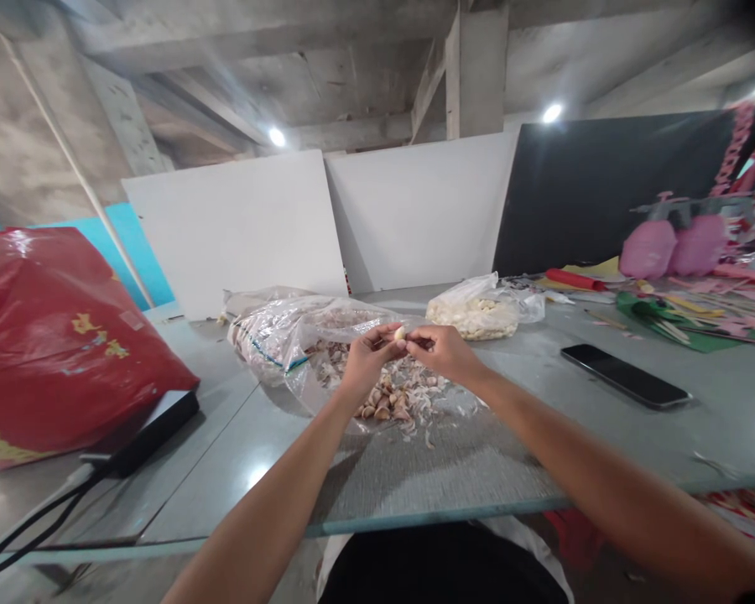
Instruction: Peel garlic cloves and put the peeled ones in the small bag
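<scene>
A grey table (pixel 604 436) fills the middle of the scene, with white boards (pixel 327 222) and a black board (pixel 604 184) standing along its far edge. At the near left sits a big red plastic bag (pixel 56 335), resting partly on a flat black box (pixel 154 432). In the centre lies a large clear plastic bag (pixel 283 335), open toward the near side, with unpeeled garlic cloves (pixel 383 403) and loose papery skins spilling from it onto the table. A smaller clear bag of peeled white cloves (pixel 475 315) sits just beyond, to the right. Pink and green craft materials (pixel 685 277) crowd the far right. A black phone (pixel 626 376) lies flat on the right side of the table.

Both arms reach forward over the spilled cloves. The left hand (pixel 368 361) and the right hand (pixel 444 352) meet above the pile, fingertips pinched narrow around a single garlic clove (pixel 401 334) held between them, pale and clear of the table.
</scene>
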{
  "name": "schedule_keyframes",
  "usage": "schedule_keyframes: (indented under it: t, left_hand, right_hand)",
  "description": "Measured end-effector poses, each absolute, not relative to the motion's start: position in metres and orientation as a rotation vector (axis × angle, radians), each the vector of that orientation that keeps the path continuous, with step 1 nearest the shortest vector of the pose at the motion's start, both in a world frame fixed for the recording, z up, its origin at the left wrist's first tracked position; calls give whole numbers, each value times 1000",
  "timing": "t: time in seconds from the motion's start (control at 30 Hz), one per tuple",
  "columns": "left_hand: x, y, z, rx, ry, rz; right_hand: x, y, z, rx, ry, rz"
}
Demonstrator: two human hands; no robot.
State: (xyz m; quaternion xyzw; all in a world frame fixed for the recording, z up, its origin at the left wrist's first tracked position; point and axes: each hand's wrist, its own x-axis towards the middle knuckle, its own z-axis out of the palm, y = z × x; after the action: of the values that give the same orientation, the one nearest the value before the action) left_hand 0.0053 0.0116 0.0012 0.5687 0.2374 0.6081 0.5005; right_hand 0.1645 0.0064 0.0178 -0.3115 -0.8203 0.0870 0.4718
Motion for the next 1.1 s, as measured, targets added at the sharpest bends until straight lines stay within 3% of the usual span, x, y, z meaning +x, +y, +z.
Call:
schedule_keyframes:
  t: [0.53, 1.1]
  left_hand:
    - [5, 7, 6, 1335, 531, 1332]
    - [7, 12, 0, 1375, 594, 1352]
  right_hand:
    - [169, 5, 22, -762, -2056, 202]
    - [165, 9, 14, -780, -2114, -173]
